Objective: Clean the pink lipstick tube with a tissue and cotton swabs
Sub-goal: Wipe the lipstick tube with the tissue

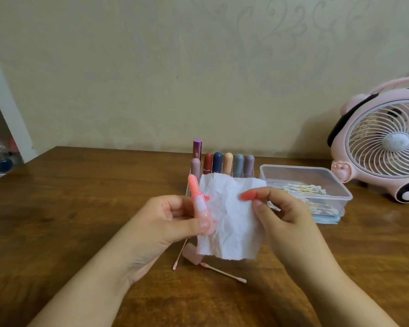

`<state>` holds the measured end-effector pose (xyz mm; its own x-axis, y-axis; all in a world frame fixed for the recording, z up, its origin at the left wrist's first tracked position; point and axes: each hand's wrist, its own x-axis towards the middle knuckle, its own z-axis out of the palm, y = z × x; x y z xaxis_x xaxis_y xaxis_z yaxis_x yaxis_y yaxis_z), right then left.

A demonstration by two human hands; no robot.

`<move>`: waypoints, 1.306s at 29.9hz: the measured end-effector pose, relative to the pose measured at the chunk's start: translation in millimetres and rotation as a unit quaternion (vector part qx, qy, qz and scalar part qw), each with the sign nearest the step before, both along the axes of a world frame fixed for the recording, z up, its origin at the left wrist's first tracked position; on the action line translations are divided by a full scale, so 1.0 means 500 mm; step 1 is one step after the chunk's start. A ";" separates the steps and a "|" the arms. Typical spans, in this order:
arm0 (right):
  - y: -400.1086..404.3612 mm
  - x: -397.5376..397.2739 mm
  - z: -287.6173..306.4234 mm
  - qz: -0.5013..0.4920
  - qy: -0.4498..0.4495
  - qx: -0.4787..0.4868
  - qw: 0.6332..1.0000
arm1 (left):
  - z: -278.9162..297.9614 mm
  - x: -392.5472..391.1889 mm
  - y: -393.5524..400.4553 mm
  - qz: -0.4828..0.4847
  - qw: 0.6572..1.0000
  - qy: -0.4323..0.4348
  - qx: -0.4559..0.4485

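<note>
From the head camera we see our left hand (175, 218) gripping the pink lipstick tube (200, 206) upright, its coral bullet exposed, above the desk (69, 208). Our right hand (276, 208) pinches a crumpled white tissue (232, 223) just beside the tube; a finger looks smeared pink, though blur makes that uncertain. Two used cotton swabs (222, 272) lie beneath. Behind stand a lipstick rack (222, 165), a swab box (316, 182) and a pink fan (387, 147).

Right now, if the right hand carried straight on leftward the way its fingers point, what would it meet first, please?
Probably the pink lipstick tube in the left hand; the right hand pinches the tissue hanging between them, though depth is unclear.
</note>
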<state>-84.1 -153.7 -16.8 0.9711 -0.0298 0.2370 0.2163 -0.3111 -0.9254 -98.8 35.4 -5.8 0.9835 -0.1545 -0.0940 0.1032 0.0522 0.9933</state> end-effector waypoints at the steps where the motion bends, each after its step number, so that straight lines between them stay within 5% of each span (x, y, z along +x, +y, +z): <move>1: 0.000 0.002 -0.001 0.010 0.010 0.010 1.000 | 0.001 0.001 0.001 0.009 1.000 -0.003 -0.002; 10: -0.011 -0.001 0.010 0.096 0.077 0.071 0.990 | -0.002 0.007 0.010 0.037 0.998 -0.046 -0.010; 16: 0.004 -0.004 0.001 0.001 -0.067 -0.196 0.978 | -0.004 0.007 0.010 0.023 0.998 -0.056 0.034; 24: -0.010 -0.002 -0.003 -0.094 -0.153 -0.217 0.960 | -0.017 0.014 0.007 0.043 0.990 -0.042 0.131; 27: 0.001 -0.005 -0.007 -0.082 -0.147 -0.193 0.967 | -0.019 0.009 -0.006 0.018 0.991 -0.038 0.128; 32: 0.025 -0.020 0.007 0.083 -0.041 -0.063 0.994 | -0.024 -0.001 -0.024 -0.012 0.990 -0.059 0.128; 39: 0.014 -0.010 0.003 0.246 0.075 0.067 0.964 | -0.023 -0.001 -0.028 -0.006 0.991 -0.078 0.111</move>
<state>-89.1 -146.8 -15.6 0.8983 0.4231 0.1185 0.1679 -0.0812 -0.9825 -99.5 21.6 -17.5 0.9870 -0.1584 0.0262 -0.0533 -0.1695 0.9841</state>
